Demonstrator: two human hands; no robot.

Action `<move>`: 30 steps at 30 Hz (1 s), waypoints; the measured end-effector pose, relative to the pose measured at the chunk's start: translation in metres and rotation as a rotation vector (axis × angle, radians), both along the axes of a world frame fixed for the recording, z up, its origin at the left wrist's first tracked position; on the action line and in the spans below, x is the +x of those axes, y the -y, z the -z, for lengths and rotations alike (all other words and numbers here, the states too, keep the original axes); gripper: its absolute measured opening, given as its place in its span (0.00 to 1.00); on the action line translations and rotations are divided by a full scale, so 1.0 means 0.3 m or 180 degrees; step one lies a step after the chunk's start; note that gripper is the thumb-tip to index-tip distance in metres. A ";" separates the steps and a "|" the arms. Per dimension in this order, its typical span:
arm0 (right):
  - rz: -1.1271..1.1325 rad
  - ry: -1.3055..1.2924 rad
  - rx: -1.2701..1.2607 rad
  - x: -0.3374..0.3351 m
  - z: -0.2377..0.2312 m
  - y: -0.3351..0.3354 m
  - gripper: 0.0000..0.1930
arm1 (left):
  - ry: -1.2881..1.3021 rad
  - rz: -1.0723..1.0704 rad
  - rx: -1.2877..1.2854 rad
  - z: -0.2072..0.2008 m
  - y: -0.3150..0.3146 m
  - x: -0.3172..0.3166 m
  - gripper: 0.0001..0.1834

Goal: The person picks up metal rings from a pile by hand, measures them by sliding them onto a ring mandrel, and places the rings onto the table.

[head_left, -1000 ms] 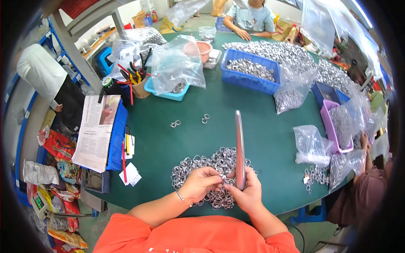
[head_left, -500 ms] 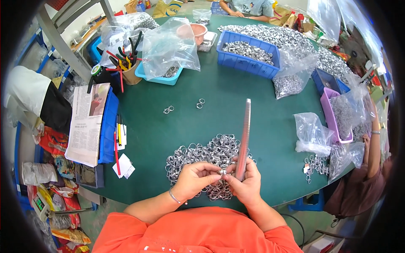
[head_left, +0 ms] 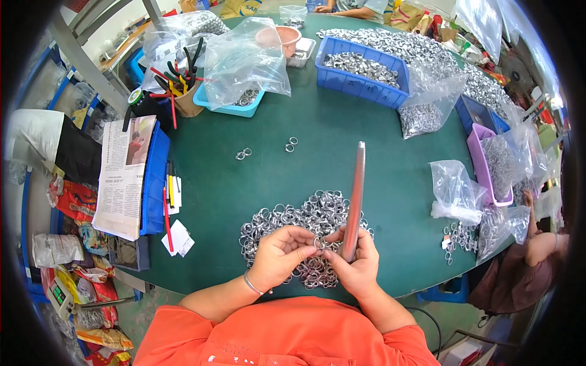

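My left hand (head_left: 279, 255) is closed, pinching a small silver ring (head_left: 318, 244) between thumb and fingers. Beside it my right hand (head_left: 358, 268) grips a long tapered ring mandrel (head_left: 355, 204), its narrow end pointing up and away. The right thumb and a fingertip also meet the ring, which is off the mandrel. Under and beyond both hands spreads a heap of silver rings (head_left: 323, 210), partly hidden by them. Farther off on the green table (head_left: 220, 195) lie two small groups of rings, one at the left (head_left: 243, 154) and another near the middle (head_left: 291, 144).
Newspaper (head_left: 125, 177) covers a blue bin at left. Behind stand a tool pot (head_left: 186, 100), a turquoise tray (head_left: 244, 110) under a plastic bag and a blue crate (head_left: 360, 91) of metal parts. Bags and a pink basket (head_left: 479, 158) line the right. Other people sit around the table.
The ring between my fingers has turned and now shows its round opening. The mandrel stays in my right hand, almost unmoved. The person at the right has lowered an arm.
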State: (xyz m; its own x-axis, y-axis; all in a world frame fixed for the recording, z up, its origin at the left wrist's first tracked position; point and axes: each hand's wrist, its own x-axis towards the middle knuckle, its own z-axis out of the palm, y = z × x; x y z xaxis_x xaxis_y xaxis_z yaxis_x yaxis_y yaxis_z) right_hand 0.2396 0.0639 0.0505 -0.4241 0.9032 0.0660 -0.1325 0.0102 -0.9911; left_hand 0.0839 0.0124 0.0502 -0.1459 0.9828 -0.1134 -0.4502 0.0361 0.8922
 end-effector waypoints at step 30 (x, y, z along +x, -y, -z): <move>-0.0122 0.1137 0.1054 0.061 -0.028 0.001 0.23 | 0.0761 -0.0563 0.0313 -0.001 -0.044 -0.116 0.08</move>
